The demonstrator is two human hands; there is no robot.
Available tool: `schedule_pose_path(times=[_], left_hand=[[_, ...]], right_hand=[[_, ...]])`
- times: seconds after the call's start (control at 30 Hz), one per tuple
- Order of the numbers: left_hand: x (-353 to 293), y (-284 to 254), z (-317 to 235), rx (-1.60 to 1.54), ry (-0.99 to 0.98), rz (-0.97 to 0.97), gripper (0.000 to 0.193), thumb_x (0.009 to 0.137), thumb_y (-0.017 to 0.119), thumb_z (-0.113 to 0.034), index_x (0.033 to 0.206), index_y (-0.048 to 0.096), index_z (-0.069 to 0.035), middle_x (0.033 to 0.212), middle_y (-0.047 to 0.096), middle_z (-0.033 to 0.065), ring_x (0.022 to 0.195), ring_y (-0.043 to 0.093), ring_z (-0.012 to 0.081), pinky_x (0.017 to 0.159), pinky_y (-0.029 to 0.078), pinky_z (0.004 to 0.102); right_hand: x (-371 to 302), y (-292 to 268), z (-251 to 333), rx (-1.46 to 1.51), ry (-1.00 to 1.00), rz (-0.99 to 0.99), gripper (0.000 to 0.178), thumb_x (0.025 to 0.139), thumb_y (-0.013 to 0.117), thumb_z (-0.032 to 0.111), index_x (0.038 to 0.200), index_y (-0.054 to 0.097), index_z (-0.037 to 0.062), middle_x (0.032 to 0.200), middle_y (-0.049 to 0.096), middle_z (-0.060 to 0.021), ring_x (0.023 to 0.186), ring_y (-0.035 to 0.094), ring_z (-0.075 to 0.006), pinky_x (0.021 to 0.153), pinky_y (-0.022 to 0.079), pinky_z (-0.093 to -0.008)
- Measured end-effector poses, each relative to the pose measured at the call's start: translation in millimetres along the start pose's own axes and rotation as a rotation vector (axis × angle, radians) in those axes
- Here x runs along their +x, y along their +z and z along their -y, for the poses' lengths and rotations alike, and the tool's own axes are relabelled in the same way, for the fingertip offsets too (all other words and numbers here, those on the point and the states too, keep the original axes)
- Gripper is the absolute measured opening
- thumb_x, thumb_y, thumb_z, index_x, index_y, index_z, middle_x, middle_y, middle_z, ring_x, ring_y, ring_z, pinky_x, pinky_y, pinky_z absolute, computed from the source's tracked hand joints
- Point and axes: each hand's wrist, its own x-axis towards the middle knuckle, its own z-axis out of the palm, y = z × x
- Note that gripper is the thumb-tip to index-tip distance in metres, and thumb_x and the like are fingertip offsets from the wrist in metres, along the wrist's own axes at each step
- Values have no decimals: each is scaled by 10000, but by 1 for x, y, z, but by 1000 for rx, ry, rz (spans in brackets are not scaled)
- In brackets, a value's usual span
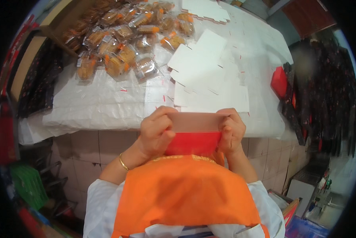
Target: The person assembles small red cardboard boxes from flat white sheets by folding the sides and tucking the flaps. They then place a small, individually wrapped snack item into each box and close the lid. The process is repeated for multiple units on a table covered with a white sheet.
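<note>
Between my two hands is a cardboard box, red on one face and pale inside, partly folded up and held close to my orange apron. My left hand grips its left end, fingers curled over the edge. The right end is gripped by my right hand, with the thumb pressed to the near side. Just beyond my hands, flat white carton blanks lie overlapping on the covered table. How the box's lower part is folded cannot be seen.
Many clear packs of brown pastries are heaped at the table's far left, beside a cardboard carton. More white blanks lie at the back. A red box and dark patterned boxes stand at the right edge.
</note>
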Motion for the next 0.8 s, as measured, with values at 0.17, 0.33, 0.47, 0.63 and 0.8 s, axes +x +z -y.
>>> schedule_pose_path(times=[0.17,0.33,0.47,0.63,0.8], left_hand=[[-14,4,-3,-53,-255,-44,250,971,594,-205,834,509,-15,836,519,116,692,473,235,645,426,276],[-33,7,6,-193,-580,-353,135,1008,561,-154,959,504,-41,882,484,20,801,462,115,730,417,246],[-50,-20,13,-168,-661,-593,97,1021,540,-128,971,504,-52,913,484,-6,827,456,89,759,427,252],[-60,-38,16,67,-601,-534,136,1046,516,-170,994,508,-44,914,491,-1,834,442,77,766,396,233],[-85,-40,15,105,-714,-579,118,1035,523,-139,986,512,-32,921,500,5,847,452,82,787,404,237]], right_hand=[[4,5,1,-19,78,60,564,1064,374,411,692,519,12,870,616,-192,759,575,-270,636,437,-325],[42,47,-17,400,335,-52,338,1071,406,281,1005,582,0,1012,656,-167,902,643,-237,768,513,-337],[105,101,-78,274,376,164,226,1015,515,78,1220,575,5,1129,678,-131,1017,669,-197,878,533,-327],[175,188,-139,-412,-338,743,707,770,813,293,1361,527,31,1359,560,-183,1305,486,-365,1077,415,-432],[203,209,-98,-566,-67,1145,650,739,829,313,1274,577,42,1299,577,-183,1213,533,-378,1018,447,-443]])
